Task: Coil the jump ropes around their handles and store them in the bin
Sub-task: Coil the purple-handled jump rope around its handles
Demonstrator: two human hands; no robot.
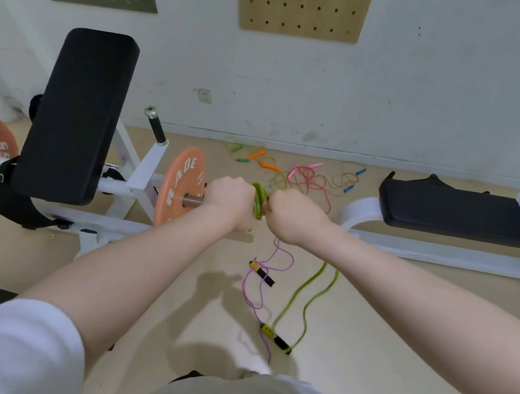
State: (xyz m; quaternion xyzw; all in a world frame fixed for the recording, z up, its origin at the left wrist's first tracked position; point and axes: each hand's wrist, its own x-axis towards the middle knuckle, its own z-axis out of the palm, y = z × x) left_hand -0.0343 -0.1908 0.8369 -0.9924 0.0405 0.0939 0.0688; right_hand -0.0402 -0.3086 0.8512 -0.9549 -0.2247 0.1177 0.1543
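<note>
Beige gym floor (364, 350), white wall behind; we stand facing it. Left hand (231, 199) and right hand (295, 214) raised at frame centre, both fists curled, fingers closed on green jump rope (259, 200) coiled between them. Loose green loop hangs toward 6 o'clock, nearly to floor. Purple jump rope (257, 292) with black-yellow handles on floor at 6 o'clock. Tangle of coloured ropes (298, 176) at 12 o'clock by wall. Weight plate (178, 186) at 9 o'clock, black bench (457, 209) at 3 o'clock.

Green rope (259, 200), purple rope (257, 279), salmon plate (181, 186), black pad (76, 112).
</note>
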